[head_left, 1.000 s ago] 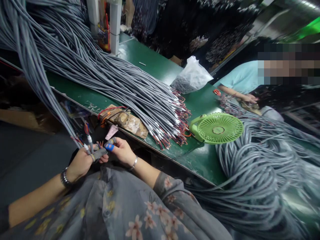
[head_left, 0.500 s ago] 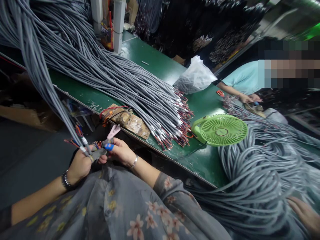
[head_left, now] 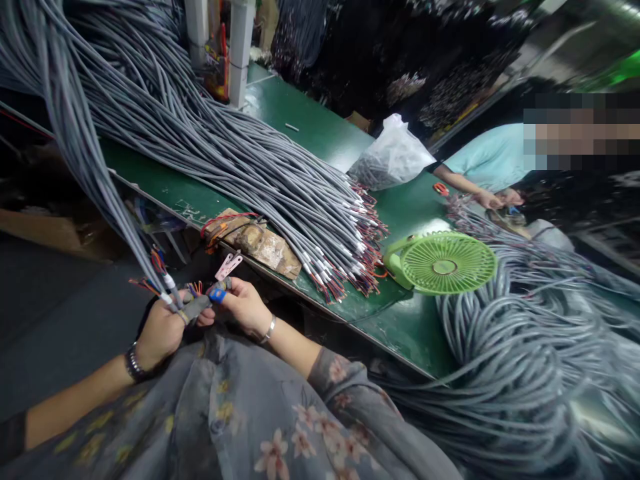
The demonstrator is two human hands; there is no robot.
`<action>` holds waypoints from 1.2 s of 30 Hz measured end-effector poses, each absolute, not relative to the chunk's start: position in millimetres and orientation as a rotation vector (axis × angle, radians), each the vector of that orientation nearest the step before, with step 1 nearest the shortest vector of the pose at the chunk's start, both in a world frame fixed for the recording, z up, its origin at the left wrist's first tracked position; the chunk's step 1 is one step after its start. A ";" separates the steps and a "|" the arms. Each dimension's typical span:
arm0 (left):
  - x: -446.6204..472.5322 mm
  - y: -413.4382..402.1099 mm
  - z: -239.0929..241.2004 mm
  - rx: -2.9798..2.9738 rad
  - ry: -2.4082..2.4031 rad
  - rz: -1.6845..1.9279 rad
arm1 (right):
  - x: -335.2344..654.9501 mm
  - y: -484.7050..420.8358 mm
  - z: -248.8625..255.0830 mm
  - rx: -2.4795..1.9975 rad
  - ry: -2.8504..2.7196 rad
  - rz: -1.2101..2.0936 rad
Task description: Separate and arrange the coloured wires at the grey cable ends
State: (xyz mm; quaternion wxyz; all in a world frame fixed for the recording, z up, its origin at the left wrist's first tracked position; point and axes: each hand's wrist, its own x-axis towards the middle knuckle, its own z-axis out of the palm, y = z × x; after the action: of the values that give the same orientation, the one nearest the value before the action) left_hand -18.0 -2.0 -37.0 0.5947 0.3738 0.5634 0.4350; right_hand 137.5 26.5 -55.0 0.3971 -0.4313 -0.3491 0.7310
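Observation:
My left hand (head_left: 163,328) is closed around the ends of a few grey cables (head_left: 120,220) that hang down from the upper left. White bands and loose orange, blue and dark wires (head_left: 159,261) show at those ends. Grey wrapping covers a finger of this hand. Close beside it, my right hand (head_left: 247,308) is pinched, with blue wrapping (head_left: 217,295) on the thumb. A pink clip (head_left: 229,267) sticks up from its fingers. Orange and purple wire tips (head_left: 196,288) show between the hands; the exact contact is too small to make out.
A thick bundle of grey cables (head_left: 240,153) lies across the green table (head_left: 310,107), coloured wires at its ends. A taped brown block (head_left: 270,250) sits at the near edge. Beyond are a green fan (head_left: 445,263), a plastic bag (head_left: 393,153), coiled cables (head_left: 515,353) and a co-worker (head_left: 493,157).
The pink clip has turned slightly, showing its openings, as my right fingers shifted. My left hand stays in place. Another hand at the lower right edge has left the view.

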 end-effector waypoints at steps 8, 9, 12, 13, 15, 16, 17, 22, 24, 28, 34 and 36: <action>-17.7 -3.3 -40.4 0.896 1.305 1.001 | 134.8 27.4 -57.6 -1.050 -0.844 1.875; -18.3 -3.6 -41.2 0.900 1.307 0.991 | 135.5 27.6 -57.3 -1.051 -0.855 1.887; -20.4 -3.7 -43.0 0.909 1.311 0.987 | 137.7 28.5 -55.0 -1.068 -0.892 1.905; -21.1 -3.5 -43.5 0.920 1.307 0.987 | 138.2 29.0 -54.0 -1.070 -0.902 1.904; -22.3 -3.1 -44.4 0.950 1.292 0.980 | 138.4 29.9 -52.2 -1.058 -0.919 1.901; -22.8 -2.8 -44.9 0.965 1.286 0.974 | 138.1 30.3 -51.6 -1.046 -0.927 1.902; -23.2 -2.6 -45.4 0.978 1.281 0.964 | 137.6 30.5 -51.4 -1.036 -0.933 1.901; -23.1 -2.1 -45.8 1.014 1.286 0.941 | 131.9 28.9 -55.0 -1.036 -0.899 1.873; -22.6 -2.5 -45.0 1.006 1.289 0.943 | 129.1 29.0 -57.6 -1.046 -0.854 1.874; -22.4 -4.2 -42.3 0.940 1.293 0.937 | 131.0 35.1 -62.2 -1.122 -0.646 1.832; -17.8 -3.9 -27.7 0.805 1.277 1.046 | 150.9 35.8 -64.0 -1.058 -0.554 1.941; -14.3 -2.5 -22.0 0.785 1.271 1.055 | 152.5 32.2 -62.7 -1.017 -0.634 1.966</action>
State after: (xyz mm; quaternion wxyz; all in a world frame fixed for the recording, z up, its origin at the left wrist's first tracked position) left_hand -14.3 -2.5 -22.0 0.6102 0.3399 0.5508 0.4570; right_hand 152.5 32.2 -62.7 0.4074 -0.4035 -0.2514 0.7797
